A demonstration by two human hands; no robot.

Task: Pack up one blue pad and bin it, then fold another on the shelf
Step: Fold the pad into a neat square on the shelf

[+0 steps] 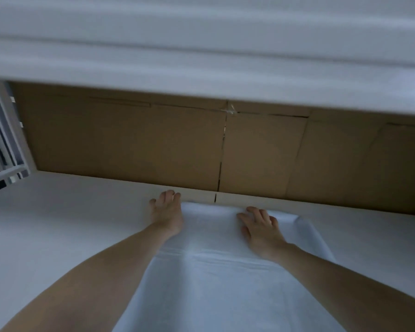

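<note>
Pale blue pad (225, 283), soft, creased, on smooth white shelf (58, 224) (cardboard backing (130, 144)). Left hand (167, 212) flat at pad's edge, right hand (259, 226) flat atop; nothing gripped.

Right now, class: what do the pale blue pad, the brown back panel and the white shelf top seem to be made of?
Pale blue pad: looks like thin soft non-woven sheet, matt; it creases and shows fold lines. Brown back panel: probably cardboard, matt, with seams and tape. White shelf top: smooth, matt, hard-looking; the material itself is unclear.
</note>
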